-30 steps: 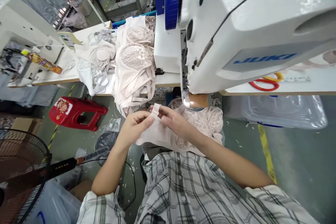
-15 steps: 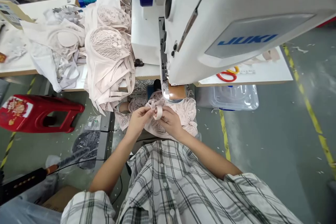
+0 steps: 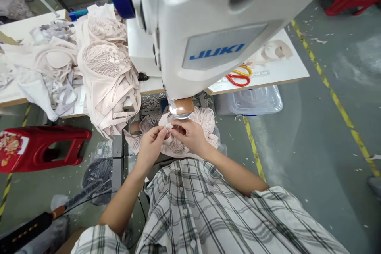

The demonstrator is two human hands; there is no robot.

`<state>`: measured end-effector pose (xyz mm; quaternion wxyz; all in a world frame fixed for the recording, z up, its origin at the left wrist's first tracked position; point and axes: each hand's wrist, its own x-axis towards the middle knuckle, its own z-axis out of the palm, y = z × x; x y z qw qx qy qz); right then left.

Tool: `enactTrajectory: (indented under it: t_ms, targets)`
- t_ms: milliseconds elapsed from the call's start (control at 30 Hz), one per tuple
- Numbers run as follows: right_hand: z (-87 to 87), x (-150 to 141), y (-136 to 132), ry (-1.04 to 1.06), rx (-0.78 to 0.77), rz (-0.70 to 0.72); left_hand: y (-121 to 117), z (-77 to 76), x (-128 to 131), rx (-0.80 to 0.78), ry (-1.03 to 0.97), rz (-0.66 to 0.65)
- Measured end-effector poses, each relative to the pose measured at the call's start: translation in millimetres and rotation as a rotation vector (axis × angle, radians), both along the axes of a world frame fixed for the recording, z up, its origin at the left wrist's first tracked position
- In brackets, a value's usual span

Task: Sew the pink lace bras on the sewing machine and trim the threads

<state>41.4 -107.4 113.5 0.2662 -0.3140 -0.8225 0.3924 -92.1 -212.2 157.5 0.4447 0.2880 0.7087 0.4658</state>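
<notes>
Head view, left to right: a red stool (image 3: pixel 67 149) stands on the floor. A stack of pale pink lace garments (image 3: pixel 104 67) overhangs the worktable (image 3: pixel 282 67). The left hand (image 3: pixel 151 145) pinches a pale fabric piece (image 3: pixel 169 126) below the sewing machine (image 3: pixel 214 20); the right hand (image 3: pixel 190 137) grips it alongside, over a lace garment (image 3: pixel 205 119). Red and yellow loops (image 3: pixel 238 80) lie farther right, above a clear plastic box (image 3: pixel 257 101).
</notes>
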Motion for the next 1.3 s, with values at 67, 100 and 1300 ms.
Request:
enactTrajectory:
  t_ms: [67,100,1300]
  targets:
    - [-2.2,1,-2,0.033,0.059,0.037,3,-1.7,-1,-0.028,0.012,-0.008]
    - [-4.0,2,-3,0.055,0.127,0.064,5,-3.7,-1,-0.041,0.014,-0.018]
    - [28.7,108,-8,-0.273,0.196,0.147,16,4.6,4,0.036,-0.336,-0.113]
